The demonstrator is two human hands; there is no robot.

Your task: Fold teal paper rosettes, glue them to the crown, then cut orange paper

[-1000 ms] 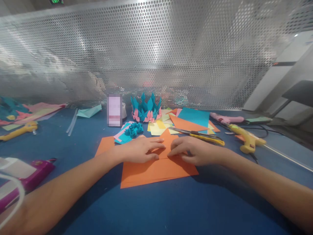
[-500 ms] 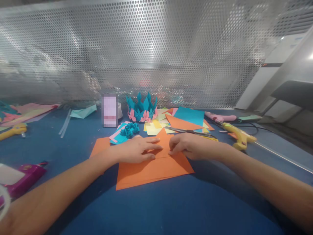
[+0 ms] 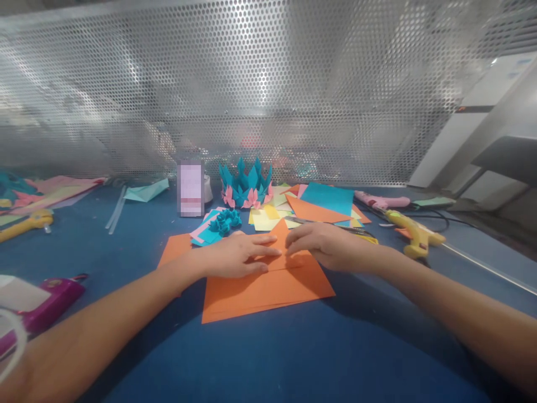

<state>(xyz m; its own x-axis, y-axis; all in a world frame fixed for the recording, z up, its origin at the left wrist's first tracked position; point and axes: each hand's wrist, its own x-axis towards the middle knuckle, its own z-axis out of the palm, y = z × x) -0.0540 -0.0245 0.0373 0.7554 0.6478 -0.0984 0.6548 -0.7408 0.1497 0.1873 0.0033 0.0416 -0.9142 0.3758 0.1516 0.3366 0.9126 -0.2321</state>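
An orange paper sheet [image 3: 268, 288] lies on the blue table [image 3: 268, 358], partly folded with a point sticking up at its far edge. My left hand [image 3: 237, 256] lies flat on the sheet's left half, fingers stretched out and pressing down. My right hand [image 3: 327, 246] rests on the fold beside it, fingers spread and bent onto the orange paper. The two hands nearly touch at the fingertips. Neither hand holds anything lifted.
Behind the sheet stand a teal paper crown with pink flowers [image 3: 246, 190], a teal paper curl [image 3: 224, 221] and a pile of coloured sheets [image 3: 319, 207]. Scissors [image 3: 361, 232], a yellow glue gun [image 3: 413, 238] and a pink one [image 3: 380, 200] lie right. A magenta glue gun [image 3: 50, 296] lies left. Perforated metal screen [image 3: 268, 89] behind.
My right hand has slid up and left along the fold toward the paper's point. The left hand stays pressed on the sheet. The view shifted slightly.
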